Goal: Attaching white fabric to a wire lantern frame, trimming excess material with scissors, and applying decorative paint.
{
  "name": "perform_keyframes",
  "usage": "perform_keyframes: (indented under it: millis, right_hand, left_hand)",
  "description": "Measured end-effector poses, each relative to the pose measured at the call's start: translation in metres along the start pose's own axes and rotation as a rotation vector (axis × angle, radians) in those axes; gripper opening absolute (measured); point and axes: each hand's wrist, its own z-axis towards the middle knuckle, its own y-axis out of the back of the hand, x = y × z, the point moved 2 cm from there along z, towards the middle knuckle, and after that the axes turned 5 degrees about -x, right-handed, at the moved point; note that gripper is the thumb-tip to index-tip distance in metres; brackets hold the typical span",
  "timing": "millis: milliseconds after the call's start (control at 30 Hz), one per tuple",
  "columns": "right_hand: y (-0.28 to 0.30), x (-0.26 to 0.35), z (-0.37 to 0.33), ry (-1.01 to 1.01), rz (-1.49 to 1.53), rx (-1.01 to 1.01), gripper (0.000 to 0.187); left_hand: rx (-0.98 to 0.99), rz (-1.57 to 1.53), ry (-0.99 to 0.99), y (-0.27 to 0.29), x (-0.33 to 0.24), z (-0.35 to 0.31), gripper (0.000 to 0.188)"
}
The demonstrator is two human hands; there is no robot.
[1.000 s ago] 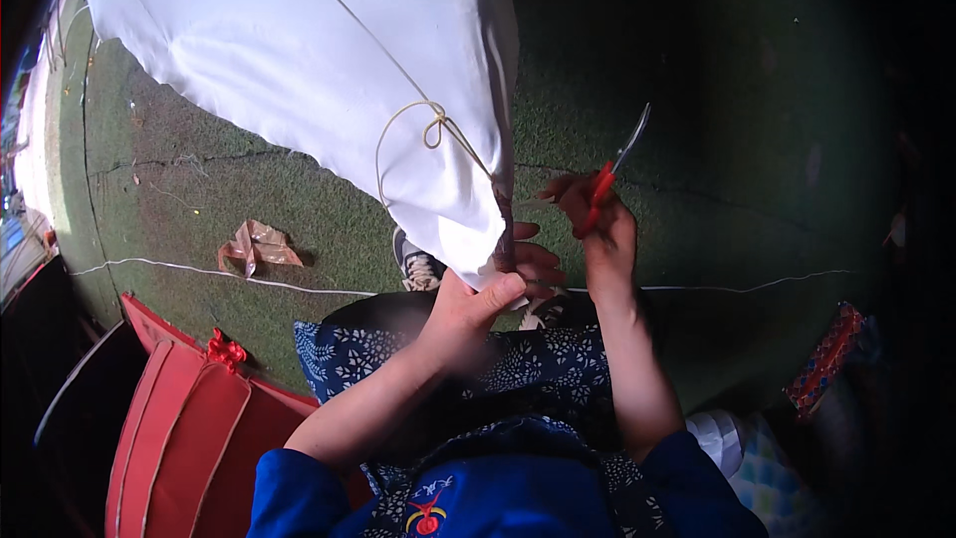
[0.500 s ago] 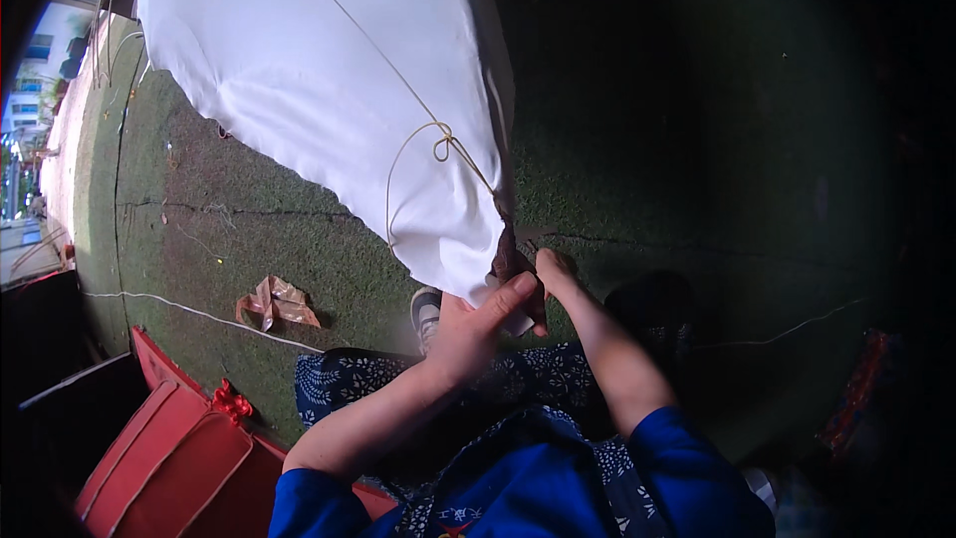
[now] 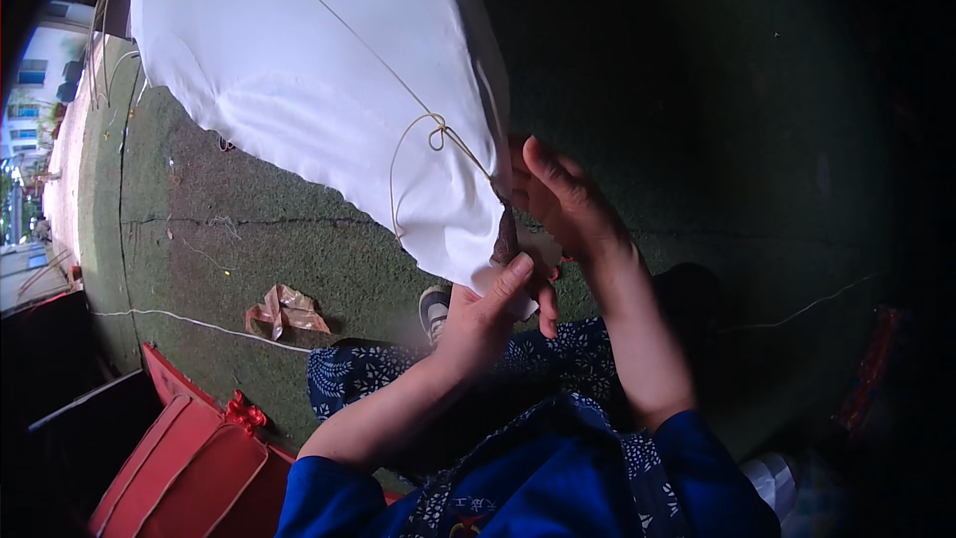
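A large white sheet, smooth like cloth or paper, slants from the upper left and narrows to a crumpled lower tip. My left hand is closed on that tip, thumb on top, beside a dark brown strip at the sheet's edge. A thin tan cord runs down over the sheet to a small looped knot, and one loop hangs to the left. At the right edge of the sheet, my right hand is raised with thumb and fingers apart. Some of its fingertips are hard to make out in shadow.
Green turf-like matting covers the ground. On it lie a crumpled brown wrapper and a white cord. Red ribbed panels with a red bow stand at lower left. A patterned apron covers my lap.
My right hand has come up from below the tip to the sheet's right edge, and its fingers have spread. The left hand keeps its hold on the tip.
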Motion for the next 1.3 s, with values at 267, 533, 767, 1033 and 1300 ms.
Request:
perform_keyframes:
  millis: [267,533,767,1033,1300]
  right_hand:
    - [-0.01,-0.002,0.019,0.197,0.17,-0.072,0.044]
    - [-0.006,0.021,0.007,0.128,0.138,-0.063,0.029]
    - [-0.019,0.027,-0.002,0.134,-0.033,-0.093,0.032]
    - [-0.012,0.026,-0.008,0.152,-0.121,-0.06,0.028]
    - [-0.018,0.026,-0.009,0.132,-0.116,-0.074,0.027]
  left_hand:
    - [-0.01,0.137,-0.106,0.006,0.008,0.003,0.03]
    - [-0.211,0.152,-0.222,0.011,0.021,-0.001,0.054]
    - [-0.089,0.144,-0.274,0.014,0.009,0.006,0.04]
    - [-0.127,0.08,-0.215,0.009,0.007,0.006,0.038]
    - [-0.131,0.032,-0.251,0.0,0.0,0.002,0.039]
